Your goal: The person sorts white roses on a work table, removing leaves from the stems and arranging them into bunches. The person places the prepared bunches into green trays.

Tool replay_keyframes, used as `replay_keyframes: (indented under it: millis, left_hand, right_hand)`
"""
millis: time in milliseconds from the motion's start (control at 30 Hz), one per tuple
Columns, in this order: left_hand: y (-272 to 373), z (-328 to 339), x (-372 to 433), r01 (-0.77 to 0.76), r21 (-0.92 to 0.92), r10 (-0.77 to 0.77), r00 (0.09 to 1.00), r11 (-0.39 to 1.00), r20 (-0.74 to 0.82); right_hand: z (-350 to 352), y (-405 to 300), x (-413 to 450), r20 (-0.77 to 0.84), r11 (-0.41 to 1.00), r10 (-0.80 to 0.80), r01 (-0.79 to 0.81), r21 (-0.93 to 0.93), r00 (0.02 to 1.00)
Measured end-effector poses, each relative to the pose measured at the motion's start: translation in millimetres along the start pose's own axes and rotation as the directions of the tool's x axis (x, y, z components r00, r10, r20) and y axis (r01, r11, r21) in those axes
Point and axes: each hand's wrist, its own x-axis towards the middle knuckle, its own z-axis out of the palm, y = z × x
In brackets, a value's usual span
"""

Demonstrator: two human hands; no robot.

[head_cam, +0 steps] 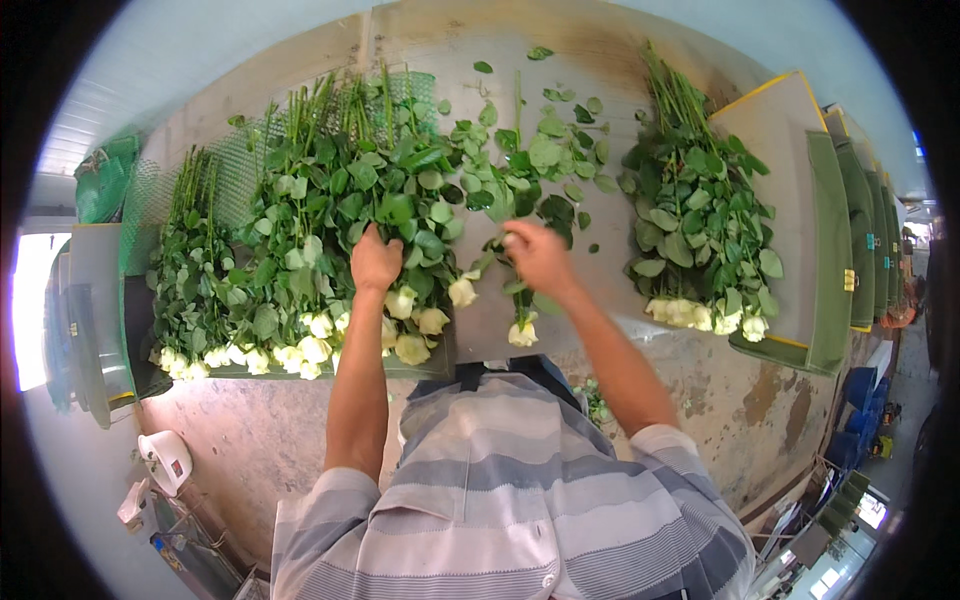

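My left hand (376,259) reaches into the large pile of white roses (315,217) on the table. Its fingertips are hidden among the leaves, so any grip there does not show. To the right, my right hand (541,259) is blurred, its fingers curled at the leafy stem of a single white rose (523,331). Whether they pinch the stem or only touch it is unclear. This rose lies bloom toward me, stem pointing away. Loose green leaves (547,152) are scattered beyond my right hand.
Another rose bunch (697,202) lies at the right, beside an upright grey panel (780,202) with green cloth flaps (829,255). Green mesh (157,180) runs under and behind the left pile. The metal table's front edge (487,356) is close to my body. A white container (166,459) stands low at left.
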Motion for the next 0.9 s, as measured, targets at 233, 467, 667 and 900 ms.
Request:
replay_keyframes:
  millis: [233,467,667,900]
  left_hand:
    - [-48,-44,-4,0.316,-0.878,-0.130,0.949,0.360,0.288]
    - [-54,-54,-5,0.258,-0.901,-0.237,0.954,0.348,0.182]
    - [-65,-42,-5,0.121,-0.786,-0.164,0.986,0.606,0.025]
    - [-17,-40,-22,-0.046,-0.071,0.021,0.943,0.996,-0.331]
  right_hand:
    - [109,-64,61,0.001,0.976,0.035,-0.033,-0.216,0.999]
    - [111,-73,70,0.180,0.909,0.189,-0.102,-0.404,0.965]
    - [42,-83,26,0.132,0.939,0.115,-0.151,0.307,0.985]
    - [-14,-37,-28,0.091,0.810,0.316,-0.318,0.493,0.944]
